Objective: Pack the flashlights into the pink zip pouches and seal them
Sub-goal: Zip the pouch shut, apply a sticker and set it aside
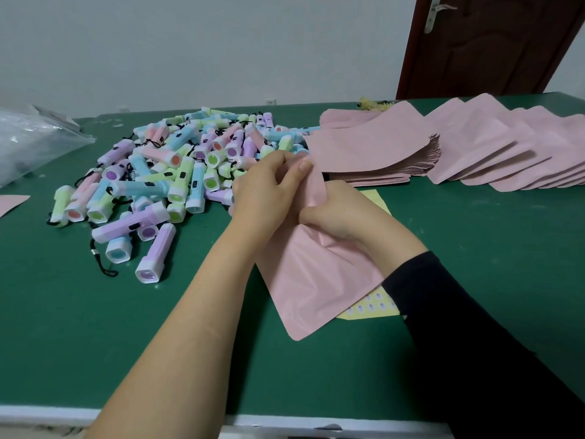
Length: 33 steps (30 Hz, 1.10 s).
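Note:
A pink zip pouch (311,280) hangs tilted over the green table (95,327), its lower corner near the table. My left hand (266,191) and my right hand (335,213) both pinch its top edge, fingers closed on the pink film. Whether a flashlight is inside is hidden. A heap of pastel flashlights (177,172) in pink, blue, green and purple, with black wrist cords, lies to the left of my hands. Flat empty pouches (373,147) are stacked just behind my hands.
A fanned row of more pink pouches (512,150) runs along the right. A yellow sticker sheet (370,307) lies under the held pouch. A clear plastic bag (34,141) sits at far left. A brown door (493,42) stands behind.

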### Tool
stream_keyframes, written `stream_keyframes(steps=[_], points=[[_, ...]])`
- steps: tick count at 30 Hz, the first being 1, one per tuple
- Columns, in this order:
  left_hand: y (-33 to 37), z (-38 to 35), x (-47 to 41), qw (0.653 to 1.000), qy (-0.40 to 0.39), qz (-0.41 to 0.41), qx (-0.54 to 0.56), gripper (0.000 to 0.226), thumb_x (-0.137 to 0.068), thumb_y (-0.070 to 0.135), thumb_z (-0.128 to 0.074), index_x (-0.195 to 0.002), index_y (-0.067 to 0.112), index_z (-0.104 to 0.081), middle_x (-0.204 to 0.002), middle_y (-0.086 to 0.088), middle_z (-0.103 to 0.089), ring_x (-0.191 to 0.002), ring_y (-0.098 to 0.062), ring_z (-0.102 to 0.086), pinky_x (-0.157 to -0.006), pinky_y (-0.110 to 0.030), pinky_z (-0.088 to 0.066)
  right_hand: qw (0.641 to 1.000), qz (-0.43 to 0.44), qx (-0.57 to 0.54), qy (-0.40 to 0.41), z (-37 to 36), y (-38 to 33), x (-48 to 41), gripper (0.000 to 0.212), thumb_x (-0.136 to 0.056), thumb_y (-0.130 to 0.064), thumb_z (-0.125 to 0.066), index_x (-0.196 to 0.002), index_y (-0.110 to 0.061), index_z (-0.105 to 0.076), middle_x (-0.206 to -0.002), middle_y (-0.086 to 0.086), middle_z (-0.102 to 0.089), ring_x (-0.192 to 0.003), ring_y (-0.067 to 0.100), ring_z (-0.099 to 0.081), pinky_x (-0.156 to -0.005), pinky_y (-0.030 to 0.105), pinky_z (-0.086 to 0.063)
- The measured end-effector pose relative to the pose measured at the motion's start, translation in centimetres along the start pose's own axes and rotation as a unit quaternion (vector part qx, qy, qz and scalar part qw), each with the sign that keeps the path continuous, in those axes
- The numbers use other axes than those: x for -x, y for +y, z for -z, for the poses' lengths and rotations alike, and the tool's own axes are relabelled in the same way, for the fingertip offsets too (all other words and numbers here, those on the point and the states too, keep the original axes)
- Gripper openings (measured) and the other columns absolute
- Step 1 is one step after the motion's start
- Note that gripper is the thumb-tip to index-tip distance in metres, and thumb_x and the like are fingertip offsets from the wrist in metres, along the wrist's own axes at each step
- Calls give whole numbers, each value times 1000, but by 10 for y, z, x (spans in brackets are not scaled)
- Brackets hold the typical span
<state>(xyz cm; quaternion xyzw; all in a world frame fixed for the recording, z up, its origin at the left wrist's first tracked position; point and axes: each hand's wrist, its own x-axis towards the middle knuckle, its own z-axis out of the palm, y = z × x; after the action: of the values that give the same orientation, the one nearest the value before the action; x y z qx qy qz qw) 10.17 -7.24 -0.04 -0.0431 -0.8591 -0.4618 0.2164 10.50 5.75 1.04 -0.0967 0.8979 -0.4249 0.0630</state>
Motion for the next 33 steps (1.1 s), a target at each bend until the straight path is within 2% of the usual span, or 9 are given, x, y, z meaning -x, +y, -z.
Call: stream_keyframes(steps=[2,5,10,15,20,23,27,30,33], points=[[-3,3,-1,1000,-6,-7,-27,15,-98,32,-55,-93,21,-64,-80,12,-62,-87,-19,-58,-97,-53,-42,1000,-8,-17,14,2,1,0,17,-81,-16,-66,-97,-12,-68,-86,5,-68,-64,11,-55,-48,19,-38],[-5,3,-2,999,-9,-5,-37,17,-99,29,-54,-82,26,-56,-71,11,-56,-79,-21,-52,-96,-52,-42,999,-12,-40,8,2,2,1,20,-80,-15,-65,-99,-13,-69,-92,6,-70,-68,13,-59,-48,17,-41],[-8,7,-4,999,-18,8,-30,23,-100,32,-53,-77,30,-52,-69,12,-56,-80,-21,-54,-89,-46,-45,997,-20,-75,23,7,4,0,11,-79,-17,-70,-89,-18,-68,-81,-4,-67,-69,9,-60,-47,17,-42],[-11,7,-6,997,-15,-9,-74,32,-101,32,-50,-70,26,-43,-67,9,-49,-76,-23,-46,-93,-54,-40,995,-34,-97,16,9,5,0,14,-79,-21,-72,-92,-23,-66,-86,-6,-68,-74,10,-61,-56,22,-41],[-19,13,-10,997,-7,-30,-71,34,-99,35,-53,-67,27,-48,-71,12,-49,-80,-19,-50,-83,-44,-42,991,-50,-117,32,14,5,0,25,-78,-24,-74,-101,-22,-64,-89,-8,-66,-75,9,-59,-54,23,-38],[-22,11,-12,992,7,-44,-118,42,-98,36,-55,-59,29,-40,-72,11,-45,-83,-21,-46,-83,-45,-40,991,-45,-121,20,12,6,-1,14,-79,-22,-73,-90,-23,-64,-89,-7,-67,-77,11,-61,-57,23,-41],[-28,12,-12,996,33,-25,-78,41,-94,44,-58,-71,10,-56,-69,5,-46,-73,-19,-46,-74,-41,-42,987,-56,-146,34,13,6,-2,22,-78,-22,-74,-97,-19,-66,-91,-4,-68,-78,14,-63,-59,24,-44],[-32,16,-14,997,35,-12,-70,50,-92,46,-61,-74,0,-55,-65,-5,-45,-65,-19,-42,-63,-36,-34,984,-59,-161,42,15,7,-4,25,-77,-21,-75,-100,-17,-66,-90,-2,-69,-79,15,-65,-60,24,-46],[-32,15,-13,997,39,2,-69,51,-91,46,-63,-67,3,-47,-58,2,-38,-57,-14,-35,-57,-34,-28,985,-55,-161,32,13,7,-4,14,-78,-20,-74,-89,-19,-65,-83,-6,-68,-72,10,-63,-54,21,-42]])
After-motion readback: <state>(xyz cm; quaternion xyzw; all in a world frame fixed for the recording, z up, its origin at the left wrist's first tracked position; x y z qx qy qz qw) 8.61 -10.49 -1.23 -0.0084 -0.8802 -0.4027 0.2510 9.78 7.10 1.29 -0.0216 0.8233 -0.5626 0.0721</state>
